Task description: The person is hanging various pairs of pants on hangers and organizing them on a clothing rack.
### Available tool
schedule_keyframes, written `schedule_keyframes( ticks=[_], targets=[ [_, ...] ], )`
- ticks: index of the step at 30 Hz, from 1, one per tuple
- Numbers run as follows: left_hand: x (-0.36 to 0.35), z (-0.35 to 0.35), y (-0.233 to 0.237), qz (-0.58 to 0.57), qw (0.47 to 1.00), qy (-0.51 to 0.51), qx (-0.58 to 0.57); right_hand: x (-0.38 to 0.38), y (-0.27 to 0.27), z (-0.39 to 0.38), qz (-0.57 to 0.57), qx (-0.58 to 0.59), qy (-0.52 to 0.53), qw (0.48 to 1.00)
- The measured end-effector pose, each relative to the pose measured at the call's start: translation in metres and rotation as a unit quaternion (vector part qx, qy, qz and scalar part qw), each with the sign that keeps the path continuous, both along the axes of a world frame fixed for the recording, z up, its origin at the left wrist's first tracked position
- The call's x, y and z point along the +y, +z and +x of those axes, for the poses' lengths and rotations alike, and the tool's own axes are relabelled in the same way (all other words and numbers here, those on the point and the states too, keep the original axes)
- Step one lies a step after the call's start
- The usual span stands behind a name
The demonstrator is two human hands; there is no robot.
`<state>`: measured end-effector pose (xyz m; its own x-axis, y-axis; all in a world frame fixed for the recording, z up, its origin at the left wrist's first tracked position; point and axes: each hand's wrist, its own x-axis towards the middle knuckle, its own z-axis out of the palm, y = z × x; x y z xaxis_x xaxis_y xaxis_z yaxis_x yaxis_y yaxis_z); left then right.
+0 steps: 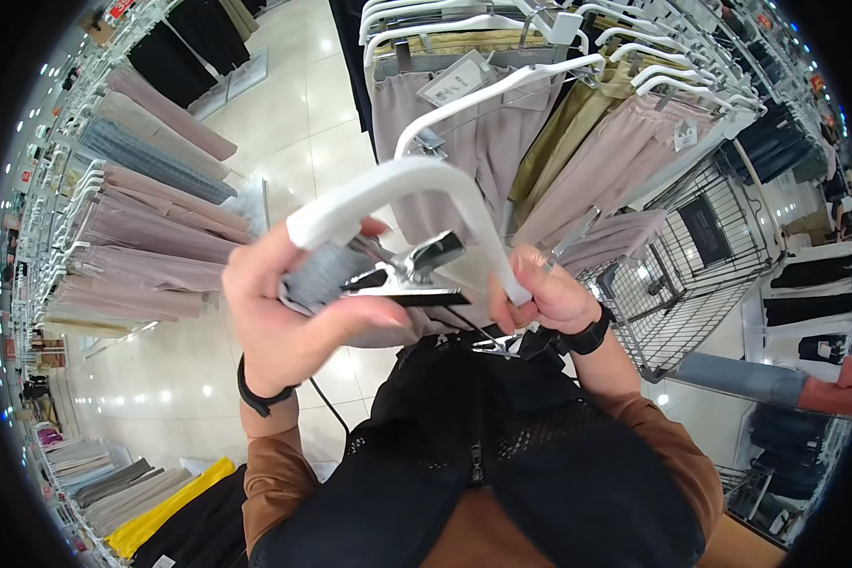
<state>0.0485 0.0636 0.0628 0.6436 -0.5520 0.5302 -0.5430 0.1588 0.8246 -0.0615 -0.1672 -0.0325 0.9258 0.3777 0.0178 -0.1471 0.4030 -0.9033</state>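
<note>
We have both hands raised in front of our black vest, with a white hanger between them, close to our view. Our left hand is curled round bunched grey cloth, its upper part against one end of the hanger, and its thumb stretches out towards a metal clip. That clip sits just beside the cloth, under the hanger's curve; whether our thumb presses on it, we cannot tell.

Our right hand is closed in a pinch on the hanger's other end, thumb and fingers bent round the white tip. A second clip hangs just below this hand, near our waist. We wear a black band on each wrist, and our brown sleeves come in from below.

Ahead of us stands a rack of pale pink trousers on white hangers, with a paper tag on the front pair and khaki trousers beside them. A wire shopping cart is to our right. More trousers hang in rows on our left, and a yellow garment shows at lower left, above the pale tiled floor.
</note>
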Motion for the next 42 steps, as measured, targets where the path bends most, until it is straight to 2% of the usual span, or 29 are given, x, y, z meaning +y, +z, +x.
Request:
schedule_keyframes(
  ticks=[1,2,5,7,8,9,10,11,12,13,15,16,18,20,21,23,25,27,31,34,37,38,39,40,42],
  targets=[
    [0.004,0.0,0.005,0.086,0.994,-0.028,-0.061,0.004,-0.001,0.001,0.001,-0.001,0.002,1.0],
    [0.007,0.0,0.009,0.122,0.987,-0.03,-0.104,0.009,-0.005,0.002,0.015,0.017,0.009,1.0],
    [0.01,-0.009,0.004,0.118,0.982,0.017,-0.144,0.013,-0.029,0.005,0.045,0.04,0.039,0.997],
    [0.011,-0.012,0.005,0.13,0.977,0.001,-0.171,0.022,-0.034,0.006,0.028,-0.026,-0.014,0.999],
    [0.012,-0.017,0.003,0.144,0.977,0.049,-0.149,0.014,-0.036,0.003,-0.042,-0.008,-0.023,0.999],
    [0.013,-0.02,0.001,0.157,0.974,0.099,-0.127,0.007,-0.035,-0.002,-0.043,-0.008,-0.027,0.999],
    [0.016,-0.02,0.006,0.192,0.964,0.104,-0.151,0.0,-0.033,-0.006,-0.251,-0.067,-0.066,0.963],
    [0.018,-0.019,0.006,0.191,0.964,0.103,-0.151,-0.006,-0.029,-0.009,-0.446,-0.123,-0.101,0.881],
    [0.02,-0.018,0.007,0.174,0.967,0.076,-0.171,-0.01,0.002,-0.014,-0.522,-0.086,-0.114,0.841],
    [0.021,-0.017,0.007,0.158,0.968,0.048,-0.189,-0.007,0.015,-0.016,-0.522,-0.085,-0.114,0.841],
    [0.018,-0.018,0.003,0.131,0.971,0.038,-0.197,0.003,0.026,-0.022,-0.424,-0.226,-0.355,0.802],
    [0.016,-0.019,0.002,0.146,0.97,0.02,-0.194,0.013,0.027,-0.009,-0.322,-0.332,-0.417,0.783],
    [0.007,-0.022,-0.001,0.143,0.97,-0.002,-0.196,0.032,0.031,0.011,-0.334,-0.427,-0.388,0.745],
    [0.001,-0.025,-0.004,0.139,0.972,-0.01,-0.19,0.069,0.028,0.017,-0.237,-0.353,-0.402,0.811],
    [0.001,-0.024,-0.005,0.137,0.973,-0.017,-0.187,0.072,0.024,0.017,-0.237,-0.353,-0.402,0.811],
    [0.004,-0.024,-0.01,0.159,0.968,-0.017,-0.192,0.076,0.018,0.02,-0.171,-0.253,-0.304,0.902],
    [0.003,-0.024,-0.015,0.143,0.973,-0.01,-0.183,0.083,0.02,0.025,-0.129,-0.268,-0.336,0.894],
    [0.007,-0.024,-0.019,0.154,0.973,0.006,-0.172,0.081,0.022,0.026,-0.142,-0.136,-0.369,0.908],
    [0.018,-0.023,-0.021,0.147,0.975,0.06,-0.155,0.057,0.031,0.049,-0.151,-0.207,-0.478,0.84],
    [0.023,-0.018,-0.035,0.136,0.954,0.174,-0.204,0.054,0.034,0.058,-0.167,-0.219,-0.497,0.823],
    [0.031,-0.021,-0.037,0.19,0.937,0.195,-0.22,0.053,0.034,0.07,-0.218,-0.234,-0.502,0.804],
    [0.03,-0.021,-0.036,0.191,0.936,0.196,-0.22,0.055,0.034,0.075,-0.228,-0.278,-0.5,0.788],
    [0.027,-0.018,-0.035,0.154,0.93,0.187,-0.276,0.059,0.034,0.078,-0.237,-0.323,-0.497,0.77],
    [0.025,-0.016,-0.034,0.116,0.92,0.176,-0.33,0.063,0.032,0.081,-0.216,-0.334,-0.488,0.777],
    [0.026,-0.016,-0.035,0.113,0.92,0.166,-0.338,0.073,0.038,0.078,-0.225,-0.324,-0.476,0.786]
  ],
)
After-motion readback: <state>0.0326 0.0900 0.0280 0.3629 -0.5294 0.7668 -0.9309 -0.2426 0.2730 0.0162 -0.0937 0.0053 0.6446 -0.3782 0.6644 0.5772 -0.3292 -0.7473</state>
